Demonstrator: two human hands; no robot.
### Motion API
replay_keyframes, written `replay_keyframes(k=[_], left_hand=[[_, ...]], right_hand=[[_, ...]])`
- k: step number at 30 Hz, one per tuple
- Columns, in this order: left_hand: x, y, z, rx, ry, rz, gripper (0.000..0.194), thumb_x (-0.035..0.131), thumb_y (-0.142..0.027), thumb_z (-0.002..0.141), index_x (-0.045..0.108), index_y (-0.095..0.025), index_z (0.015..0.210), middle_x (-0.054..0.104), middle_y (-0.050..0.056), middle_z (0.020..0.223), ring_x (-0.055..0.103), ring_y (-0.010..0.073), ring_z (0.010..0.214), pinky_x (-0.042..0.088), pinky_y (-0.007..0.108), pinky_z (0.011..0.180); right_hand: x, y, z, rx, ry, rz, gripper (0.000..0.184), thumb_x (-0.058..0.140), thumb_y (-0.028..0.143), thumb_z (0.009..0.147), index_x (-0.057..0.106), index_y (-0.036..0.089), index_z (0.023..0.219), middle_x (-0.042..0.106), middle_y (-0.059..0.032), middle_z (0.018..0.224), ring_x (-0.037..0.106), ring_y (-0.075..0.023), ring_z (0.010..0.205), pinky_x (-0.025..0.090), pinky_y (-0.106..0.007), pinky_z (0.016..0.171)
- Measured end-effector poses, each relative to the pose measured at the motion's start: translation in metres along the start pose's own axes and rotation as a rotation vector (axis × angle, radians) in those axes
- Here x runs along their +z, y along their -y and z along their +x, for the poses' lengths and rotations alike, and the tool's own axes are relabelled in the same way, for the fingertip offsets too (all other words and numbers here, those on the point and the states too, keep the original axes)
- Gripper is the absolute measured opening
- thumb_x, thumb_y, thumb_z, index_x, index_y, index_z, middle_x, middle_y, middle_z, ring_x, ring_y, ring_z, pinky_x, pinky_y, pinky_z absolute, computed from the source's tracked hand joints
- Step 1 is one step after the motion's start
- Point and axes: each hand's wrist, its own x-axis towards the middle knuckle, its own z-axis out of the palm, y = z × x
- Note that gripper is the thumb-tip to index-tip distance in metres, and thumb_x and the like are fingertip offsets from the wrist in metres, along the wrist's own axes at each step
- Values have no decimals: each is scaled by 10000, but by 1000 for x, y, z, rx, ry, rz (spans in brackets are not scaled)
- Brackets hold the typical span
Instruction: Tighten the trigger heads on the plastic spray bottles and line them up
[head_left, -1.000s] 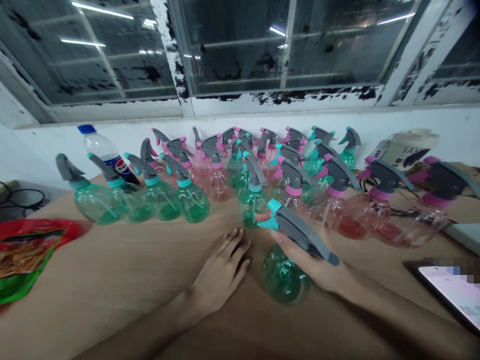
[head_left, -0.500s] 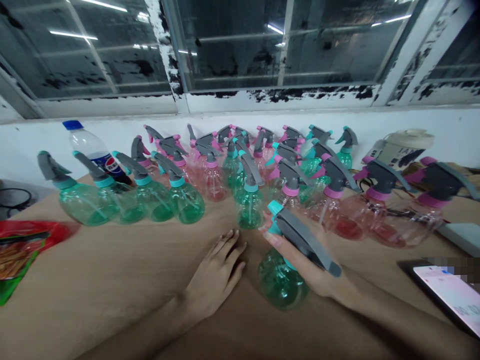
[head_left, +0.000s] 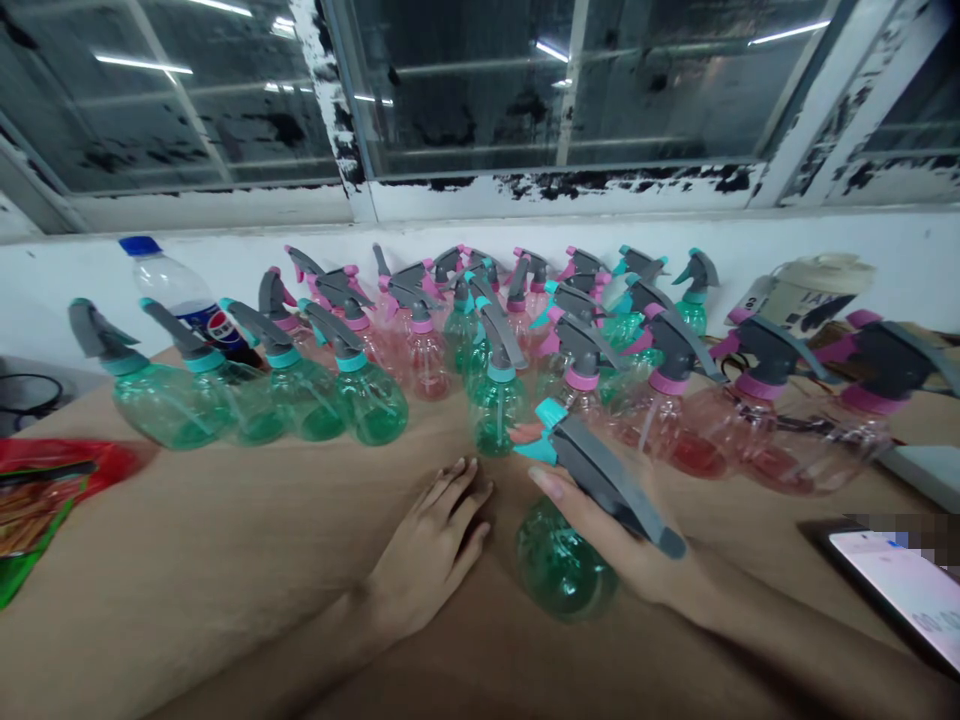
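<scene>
My right hand (head_left: 611,535) is wrapped round the grey trigger head of a green spray bottle (head_left: 559,565) with a teal nozzle, which stands on the brown table (head_left: 225,560) in front of me. Just to its left, my left hand (head_left: 431,550) lies flat on the table with its fingers stretched out, holding nothing. Beyond both hands stand several more spray bottles, green ones (head_left: 367,400) with teal collars and pink ones (head_left: 675,430) with pink collars.
A cola bottle (head_left: 187,300) with a blue cap stands at the back left by the white wall. A red and green snack bag (head_left: 37,490) lies at the left edge. A lit phone (head_left: 900,590) lies at the right, a pale jar (head_left: 810,290) behind it.
My right hand has shifted its fingers slightly on the sprayer head; the bottle stays in place. My left hand has not moved. The view has drifted slightly.
</scene>
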Motion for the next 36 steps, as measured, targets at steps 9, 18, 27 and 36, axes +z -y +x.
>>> replay_keyframes(k=[9, 18, 27, 36], left_hand=[[-1, -1, 1, 3, 27, 12, 393, 393, -252, 939, 415, -142, 1317, 368, 111, 1424, 255, 228, 1344, 284, 448, 1077], [0, 1, 0, 3, 10, 4, 390, 393, -261, 938, 417, -149, 1312, 394, 110, 1407, 275, 233, 1336, 287, 463, 1073], [-1, 0, 1, -5, 8, 5, 396, 404, -256, 935, 410, -149, 1316, 398, 114, 1403, 301, 236, 1324, 300, 460, 1067], [3, 2, 0, 9, -25, 3, 378, 401, -268, 936, 421, -158, 1298, 398, 110, 1401, 313, 239, 1318, 312, 454, 1062]], right_hand=[[4, -5, -2, 7, -39, -55, 37, 534, 233, 821, 557, 219, 845, 588, 6, 717, 607, -153, 697, 502, -288, 655], [1, -2, 3, -7, -10, 5, 43, 513, 231, 826, 544, 218, 852, 557, 3, 730, 589, -147, 657, 485, -304, 626], [1, -8, 3, -61, -8, 11, 63, 508, 255, 848, 544, 212, 820, 556, 15, 719, 574, -140, 685, 454, -296, 656], [3, -6, -1, 22, 0, 20, 151, 531, 261, 823, 551, 222, 968, 611, -16, 815, 612, -177, 764, 492, -322, 696]])
